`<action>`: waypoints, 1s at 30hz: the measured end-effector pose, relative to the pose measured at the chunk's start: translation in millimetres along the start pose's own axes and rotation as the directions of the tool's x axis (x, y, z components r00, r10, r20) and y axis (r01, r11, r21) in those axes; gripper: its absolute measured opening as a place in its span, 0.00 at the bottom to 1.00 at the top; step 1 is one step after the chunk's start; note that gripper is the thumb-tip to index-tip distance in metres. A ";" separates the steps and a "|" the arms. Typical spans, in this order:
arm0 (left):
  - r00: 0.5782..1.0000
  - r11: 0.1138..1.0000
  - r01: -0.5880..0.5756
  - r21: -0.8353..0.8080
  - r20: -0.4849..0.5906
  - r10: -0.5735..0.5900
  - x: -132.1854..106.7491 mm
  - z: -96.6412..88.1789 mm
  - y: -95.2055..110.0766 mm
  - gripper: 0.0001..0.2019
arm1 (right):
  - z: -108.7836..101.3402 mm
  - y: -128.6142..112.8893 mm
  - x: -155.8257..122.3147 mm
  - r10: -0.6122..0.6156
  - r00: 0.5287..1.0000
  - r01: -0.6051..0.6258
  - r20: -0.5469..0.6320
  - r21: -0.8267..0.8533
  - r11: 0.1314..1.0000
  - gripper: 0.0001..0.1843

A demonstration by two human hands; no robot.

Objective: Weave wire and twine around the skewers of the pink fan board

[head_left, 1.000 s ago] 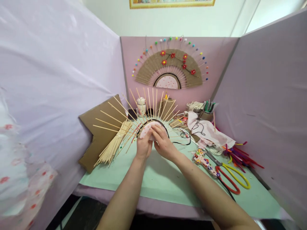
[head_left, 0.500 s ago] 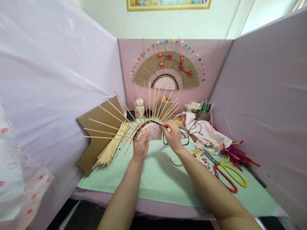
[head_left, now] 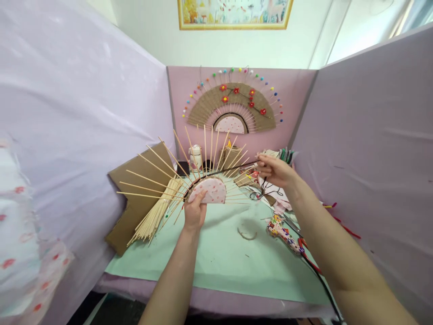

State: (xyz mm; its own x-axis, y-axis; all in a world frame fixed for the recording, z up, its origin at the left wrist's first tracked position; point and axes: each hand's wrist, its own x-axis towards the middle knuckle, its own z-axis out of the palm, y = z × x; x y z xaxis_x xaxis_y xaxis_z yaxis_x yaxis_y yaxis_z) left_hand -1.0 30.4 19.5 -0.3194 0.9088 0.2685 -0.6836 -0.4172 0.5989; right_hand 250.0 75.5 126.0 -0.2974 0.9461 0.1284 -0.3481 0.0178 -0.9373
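Observation:
My left hand (head_left: 195, 212) grips the lower left of a half-round fan base (head_left: 214, 190) covered in pink dotted cloth, thumb on its face. Thin wooden sticks (head_left: 169, 152) fan out from its curved edge. Between the fingertips of my right hand (head_left: 272, 169), closed in a pinch, is a black cord (head_left: 237, 167). It stretches taut from the top of the base's arc up to the right, while its left part lies along the curved rim. The loose tail of the cord hangs below my right hand in tangled loops.
A bundle of sticks (head_left: 154, 216) and brown cardboard (head_left: 126, 225) lie left. A patterned glue gun (head_left: 284, 232) with a black cable lies right, near scissors partly behind my arm. A finished fan (head_left: 233, 101) hangs on the pink back panel. A twine roll (head_left: 232, 160) and white bottle (head_left: 195, 158) stand behind.
My right hand has moved from the base's right edge up and to the right, drawing the black cord straight away from the rim. My left hand still holds the base.

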 end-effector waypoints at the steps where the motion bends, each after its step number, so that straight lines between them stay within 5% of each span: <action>1: 1.000 1.000 0.005 -0.003 0.003 -0.005 -0.1 -0.2 -0.2 0.15 | -1.1 -10.5 4.2 -0.028 1.000 0.028 -0.007 0.008 1.000 0.15; 6: 0.998 0.998 0.057 -0.012 0.011 -0.057 -2.3 -0.4 -1.4 0.15 | 22.7 -44.9 21.0 -0.113 0.994 0.113 -0.008 -0.042 0.993 0.10; 14: 0.996 0.996 0.093 -0.014 0.004 -0.093 -5.0 0.8 -2.7 0.15 | 72.8 -66.4 31.0 -0.207 0.975 0.217 0.082 -0.150 0.965 0.08; 30: 0.996 0.996 0.087 0.017 0.025 -0.087 -6.1 1.7 -4.2 0.17 | 93.0 -85.5 56.9 -0.151 0.987 0.160 0.054 -0.232 0.959 0.03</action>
State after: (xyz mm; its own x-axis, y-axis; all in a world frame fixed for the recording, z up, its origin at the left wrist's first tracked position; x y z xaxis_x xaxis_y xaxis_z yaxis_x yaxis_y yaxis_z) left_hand 5.0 26.6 16.6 -0.2425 0.9415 0.2339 -0.6972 -0.3368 0.6328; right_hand 180.2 97.7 243.5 -0.2894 0.9135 0.2859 -0.1748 0.2432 -0.9541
